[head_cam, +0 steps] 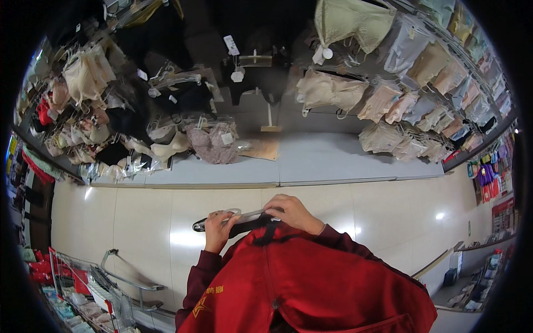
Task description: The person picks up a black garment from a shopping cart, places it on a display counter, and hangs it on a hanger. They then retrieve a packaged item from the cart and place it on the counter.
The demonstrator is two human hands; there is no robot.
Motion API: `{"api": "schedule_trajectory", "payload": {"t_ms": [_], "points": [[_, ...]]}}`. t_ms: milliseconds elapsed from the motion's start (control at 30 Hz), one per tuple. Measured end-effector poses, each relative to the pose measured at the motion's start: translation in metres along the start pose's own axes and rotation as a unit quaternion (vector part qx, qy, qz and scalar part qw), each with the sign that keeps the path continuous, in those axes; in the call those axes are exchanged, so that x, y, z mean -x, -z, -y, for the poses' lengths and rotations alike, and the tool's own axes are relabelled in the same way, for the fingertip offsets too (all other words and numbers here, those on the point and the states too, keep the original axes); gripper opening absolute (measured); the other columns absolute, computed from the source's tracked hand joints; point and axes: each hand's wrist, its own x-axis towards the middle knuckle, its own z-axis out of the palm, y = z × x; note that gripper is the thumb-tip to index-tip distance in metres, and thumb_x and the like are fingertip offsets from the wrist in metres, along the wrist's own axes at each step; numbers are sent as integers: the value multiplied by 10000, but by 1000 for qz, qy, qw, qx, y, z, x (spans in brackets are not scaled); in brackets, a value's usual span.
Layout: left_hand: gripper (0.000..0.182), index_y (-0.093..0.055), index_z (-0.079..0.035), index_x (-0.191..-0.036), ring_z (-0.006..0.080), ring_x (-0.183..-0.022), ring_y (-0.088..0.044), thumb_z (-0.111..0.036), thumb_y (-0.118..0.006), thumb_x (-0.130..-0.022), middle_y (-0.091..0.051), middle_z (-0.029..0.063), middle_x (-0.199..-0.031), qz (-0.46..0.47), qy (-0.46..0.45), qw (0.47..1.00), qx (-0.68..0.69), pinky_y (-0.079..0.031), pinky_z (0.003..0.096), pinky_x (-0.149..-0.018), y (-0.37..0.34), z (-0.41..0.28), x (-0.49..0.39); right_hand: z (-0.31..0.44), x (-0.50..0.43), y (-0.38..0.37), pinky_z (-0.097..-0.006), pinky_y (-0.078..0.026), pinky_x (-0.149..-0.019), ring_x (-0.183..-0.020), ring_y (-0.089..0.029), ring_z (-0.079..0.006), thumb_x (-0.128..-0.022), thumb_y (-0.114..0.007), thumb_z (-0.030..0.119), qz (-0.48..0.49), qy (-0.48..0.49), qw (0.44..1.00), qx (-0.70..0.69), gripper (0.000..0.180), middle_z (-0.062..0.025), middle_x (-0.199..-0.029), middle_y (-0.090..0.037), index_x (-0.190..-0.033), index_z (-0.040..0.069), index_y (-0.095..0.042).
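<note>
A clear plastic hanger (pixel 252 215) spans the gap between my hands, close in front of my red vest. My left hand (pixel 218 229) grips it near its hook, with fingers curled over the bar. At the other end, my right hand (pixel 292 211) pinches the hanger together with a black strap. A black garment (pixel 245 227), perhaps a bra, hangs from the hanger. Its far left part sticks out past my left hand, and my hands and vest hide much of the rest.
Ahead stands a grey display shelf (pixel 320 160) hung with bras and underwear. A lilac lace bra (pixel 212 141) hangs low there, beside a beige packet (pixel 262 149) on the base. A wire shopping cart (pixel 106 287) stands at lower left. Pale floor tiles (pixel 387 216) lie between.
</note>
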Motion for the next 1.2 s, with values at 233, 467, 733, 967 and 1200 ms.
{"api": "schedule_trajectory", "payload": {"t_ms": [233,467,733,967,1200], "points": [[174,-637,-17,-739,320,-677,-565,-174,-713,-728,-622,123,-715,1,7,1000,1,-431,375,-639,-1,2,-1,-4,-2,0,-352,-457,-703,-794,-572,-264,-838,-576,208,16,-2,1000,-4,174,-80,-846,-600,-890,52,-632],[171,-639,-13,-730,327,-677,-577,-164,-718,-721,-629,133,-712,-1,3,1000,-1,-438,380,-642,-2,5,-4,-6,-2,-2,-346,-466,-701,-800,-578,-269,-822,-596,178,4,8,1000,1,144,-87,-857,-606,-888,57,-639],[178,-648,3,-766,275,-622,-578,-167,-696,-753,-637,140,-705,3,12,1000,-4,-431,346,-582,-1,5,-3,-10,1,-5,-358,-455,-726,-830,-574,-277,-836,-576,193,4,8,1000,13,152,-78,-883,-606,-908,72,-632],[160,-658,-15,-779,293,-659,-561,-154,-719,-728,-611,142,-689,16,32,999,-17,-427,363,-606,-2,4,-1,-12,4,-8,-355,-456,-729,-821,-577,-272,-831,-580,203,-7,10,1000,19,154,-68,-894,-614,-900,76,-633],[157,-661,-25,-784,282,-681,-568,-173,-703,-753,-617,134,-703,27,48,998,-16,-423,356,-616,-2,6,1,-9,6,-7,-349,-456,-725,-828,-574,-258,-836,-575,216,-2,-11,1000,11,162,-62,-878,-609,-887,75,-636]]}}
